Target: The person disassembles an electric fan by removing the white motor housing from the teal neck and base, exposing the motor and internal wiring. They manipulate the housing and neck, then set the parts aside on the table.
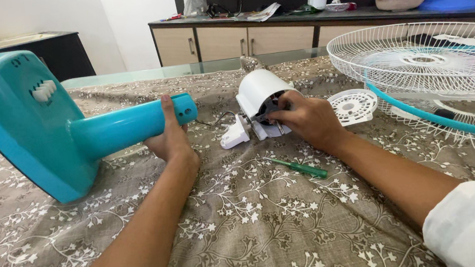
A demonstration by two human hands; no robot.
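Nearest, at six o'clock, lay a brown floral cloth [270,235], spread across the whole work surface. Just beyond, at about five o'clock from the motor, rested a green-handled screwdriver [302,168], apart from both hands. Left hand [171,138], at nine o'clock of centre, wrapped around the turquoise fan stand [115,129], fingers curled under its neck and thumb up over the top; broad base with white buttons tipped up at ten o'clock. Right hand [306,118], at centre, closed on the open back of the white fan motor housing [260,93], fingers pinching dark parts there, though which exactly could not be told. Beside it at three o'clock, a small white round grille cap [354,105]. Farther, at two o'clock, white wire fan guards [422,63] with a turquoise rim. Farthest, at twelve o'clock, a cluttered counter [319,18] over wooden cabinets.
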